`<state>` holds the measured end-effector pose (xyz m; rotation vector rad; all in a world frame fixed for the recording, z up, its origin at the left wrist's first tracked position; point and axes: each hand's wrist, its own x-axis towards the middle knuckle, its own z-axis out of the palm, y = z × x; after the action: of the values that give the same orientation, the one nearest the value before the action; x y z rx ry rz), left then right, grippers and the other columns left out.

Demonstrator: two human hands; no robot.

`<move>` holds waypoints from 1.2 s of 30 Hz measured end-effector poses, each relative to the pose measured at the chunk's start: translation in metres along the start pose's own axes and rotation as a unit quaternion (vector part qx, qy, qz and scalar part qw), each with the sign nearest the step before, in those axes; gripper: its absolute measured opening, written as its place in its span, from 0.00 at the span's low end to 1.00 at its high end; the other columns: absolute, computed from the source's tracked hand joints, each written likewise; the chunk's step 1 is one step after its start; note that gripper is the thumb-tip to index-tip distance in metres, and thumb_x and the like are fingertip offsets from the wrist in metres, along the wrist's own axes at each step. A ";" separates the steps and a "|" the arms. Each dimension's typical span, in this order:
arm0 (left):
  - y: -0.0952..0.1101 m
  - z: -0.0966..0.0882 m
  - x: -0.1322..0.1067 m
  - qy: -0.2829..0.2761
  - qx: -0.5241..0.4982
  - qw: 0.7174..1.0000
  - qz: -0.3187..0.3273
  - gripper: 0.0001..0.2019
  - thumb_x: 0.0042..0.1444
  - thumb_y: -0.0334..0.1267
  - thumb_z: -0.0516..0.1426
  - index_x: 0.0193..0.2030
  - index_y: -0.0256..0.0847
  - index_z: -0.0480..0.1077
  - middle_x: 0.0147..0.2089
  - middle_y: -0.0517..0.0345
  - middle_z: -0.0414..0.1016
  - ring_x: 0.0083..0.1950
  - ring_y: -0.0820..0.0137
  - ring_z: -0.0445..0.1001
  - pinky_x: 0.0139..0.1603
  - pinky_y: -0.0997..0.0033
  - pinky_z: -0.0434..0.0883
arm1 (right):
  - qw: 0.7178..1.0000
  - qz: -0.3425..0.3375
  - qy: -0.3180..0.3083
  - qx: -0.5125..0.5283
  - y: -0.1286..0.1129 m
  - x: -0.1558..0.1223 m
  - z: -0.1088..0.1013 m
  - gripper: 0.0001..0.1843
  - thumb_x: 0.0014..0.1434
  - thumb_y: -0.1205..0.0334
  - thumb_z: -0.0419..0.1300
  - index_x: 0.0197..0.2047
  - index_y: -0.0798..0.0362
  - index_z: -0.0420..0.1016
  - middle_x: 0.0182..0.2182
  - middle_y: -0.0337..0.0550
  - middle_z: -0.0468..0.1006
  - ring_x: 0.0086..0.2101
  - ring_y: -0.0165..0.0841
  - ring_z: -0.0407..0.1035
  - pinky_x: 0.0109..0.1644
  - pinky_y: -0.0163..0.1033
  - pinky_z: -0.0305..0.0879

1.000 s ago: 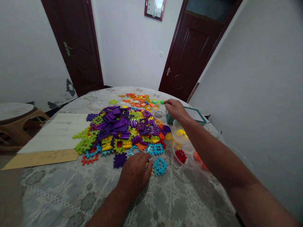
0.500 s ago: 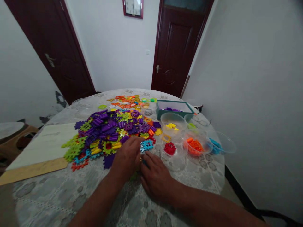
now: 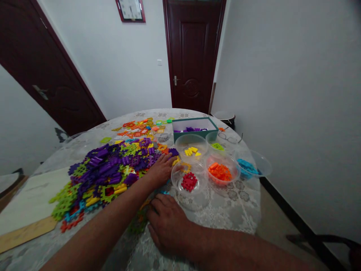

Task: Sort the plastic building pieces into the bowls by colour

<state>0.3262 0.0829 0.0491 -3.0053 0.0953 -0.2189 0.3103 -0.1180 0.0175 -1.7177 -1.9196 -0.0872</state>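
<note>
My left hand reaches over the right end of a heap of gear-edged plastic building pieces, mostly purple, green and yellow. Its fingers are stretched forward and apart, close to the small yellow pieces and a clear bowl with red pieces. Nearer to me, my right hand rests low on the table with its fingers curled in. A blue piece shows just beyond its fingertips, and green and orange pieces lie at its left. What is under the curled fingers is hidden.
Clear bowls hold yellow pieces, orange pieces, green pieces and blue pieces. A green-edged box with purple pieces stands behind them. Glasses lie at right; a wooden strip lies at left.
My left hand has left the spot beside my right hand and stretched forward toward the bowls, its fingers opening. My right hand stays low on the table. The view has turned right.
</note>
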 end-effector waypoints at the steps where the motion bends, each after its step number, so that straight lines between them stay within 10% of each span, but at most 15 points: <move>1: 0.001 0.001 0.004 -0.006 -0.003 1.000 0.005 0.24 0.69 0.41 0.58 0.70 0.61 0.72 0.74 0.49 0.68 0.76 0.46 0.60 0.75 0.39 0.56 | 1.000 0.001 0.001 0.001 0.000 0.001 -0.001 0.14 0.68 0.58 0.60 0.53 0.56 0.75 0.52 0.55 0.77 0.56 0.49 0.66 0.64 0.55 0.67; 20: 0.000 -0.024 -0.052 -0.004 0.018 0.999 0.035 0.12 0.64 0.32 0.60 0.52 0.47 0.79 0.62 0.49 0.75 0.74 0.54 0.63 0.79 0.45 0.53 | 0.999 0.009 -0.028 0.032 -0.001 -0.003 0.006 0.14 0.66 0.64 0.63 0.53 0.56 0.76 0.53 0.54 0.77 0.56 0.48 0.65 0.64 0.54 0.67; 28: -0.026 -0.024 0.003 0.059 0.039 0.995 -0.065 0.15 0.67 0.34 0.56 0.58 0.41 0.75 0.64 0.41 0.73 0.69 0.53 0.68 0.74 0.47 0.62 | 0.998 0.014 0.001 0.059 0.001 -0.002 -0.003 0.17 0.69 0.61 0.60 0.59 0.56 0.75 0.60 0.54 0.75 0.62 0.48 0.62 0.71 0.56 0.60; 36: -0.046 0.004 0.051 -0.033 0.031 0.995 -0.086 0.23 0.68 0.54 0.56 0.66 0.51 0.72 0.64 0.44 0.73 0.66 0.46 0.69 0.69 0.36 0.60 | 0.997 0.050 -0.015 0.061 0.006 -0.003 0.005 0.20 0.69 0.57 0.62 0.62 0.53 0.73 0.62 0.52 0.74 0.65 0.50 0.61 0.75 0.61 0.52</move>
<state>0.3793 0.1251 0.0581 -2.9557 -0.1731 -0.1361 0.3140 -0.1175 0.0105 -1.7376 -1.8178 0.0919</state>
